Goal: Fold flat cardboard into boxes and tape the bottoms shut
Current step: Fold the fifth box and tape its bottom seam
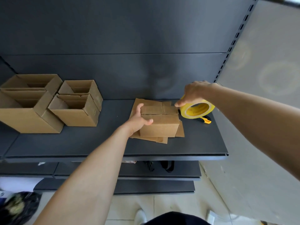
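Your left hand [139, 117] is wrapped round the left end of the folded box [160, 127], thumb up on top by the flap seam. The box sits on a small pile of flat cardboard [162, 140] mid-shelf. Your right hand [194, 93] grips the yellow tape roll [198, 111] from above, standing on edge just beside the box's far right corner, with one fingertip down at that corner. A yellow cutter [206, 121] pokes out from under the roll. Four open boxes [76, 117] sit well off to the left on the same dark shelf [81, 143].
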A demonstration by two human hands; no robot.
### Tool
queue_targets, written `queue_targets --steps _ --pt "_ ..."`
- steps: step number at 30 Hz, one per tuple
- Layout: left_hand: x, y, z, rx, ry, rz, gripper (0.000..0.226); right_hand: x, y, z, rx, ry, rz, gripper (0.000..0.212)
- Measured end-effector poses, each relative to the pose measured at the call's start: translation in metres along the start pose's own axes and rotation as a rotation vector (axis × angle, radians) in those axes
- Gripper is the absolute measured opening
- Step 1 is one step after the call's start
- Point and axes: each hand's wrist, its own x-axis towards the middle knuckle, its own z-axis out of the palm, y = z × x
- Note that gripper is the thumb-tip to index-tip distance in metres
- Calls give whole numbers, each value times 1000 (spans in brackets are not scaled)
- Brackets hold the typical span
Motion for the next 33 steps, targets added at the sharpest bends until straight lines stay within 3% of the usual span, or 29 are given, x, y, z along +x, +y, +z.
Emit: queue_targets --steps 5,13,22,27,33 --pt "-2 2 1 -22 -9 -10 87 8 3 24 84 -94 48 67" --pt "0 9 3 -15 -7 -15 87 21 14 41 178 -150 99 59" --pt "1 10 4 -42 27 -44 85 36 14 59 367 -227 107 80" --pt "3 16 19 -33 200 -1 52 37 17 64 421 -248 84 83" --pt "9 17 20 112 386 -49 52 38 15 71 485 -248 51 73"
